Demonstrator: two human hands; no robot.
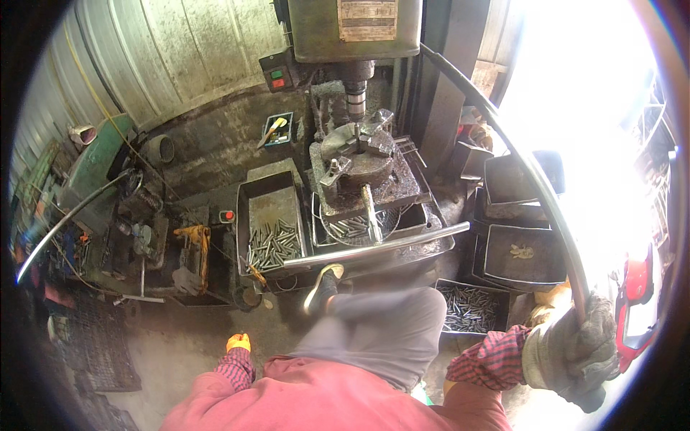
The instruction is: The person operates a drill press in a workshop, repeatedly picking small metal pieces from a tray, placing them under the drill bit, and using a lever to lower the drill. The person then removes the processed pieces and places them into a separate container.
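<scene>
Head view: my right hand (571,352), gloved, lower right of frame, fist clamped around the long lever (535,179) arcing up to the drill press (356,43). Left hand (238,343) (orange glove, lower left) hangs free, grip unreadable. Chuck (357,147) centre; tray of rods (273,241) beside it awaits.

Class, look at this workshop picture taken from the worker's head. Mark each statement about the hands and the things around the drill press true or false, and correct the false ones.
1. The right hand wears a grey work glove and closes around a long curved metal bar. True.
2. The left hand grips the curved bar too. False: it is low at the person's side, away from the bar, in an orange-tipped glove.
3. A tray left of the drill press holds short metal rods. True.
4. The chuck on the drill table is made of blue plastic. False: it is grey metal.
</scene>
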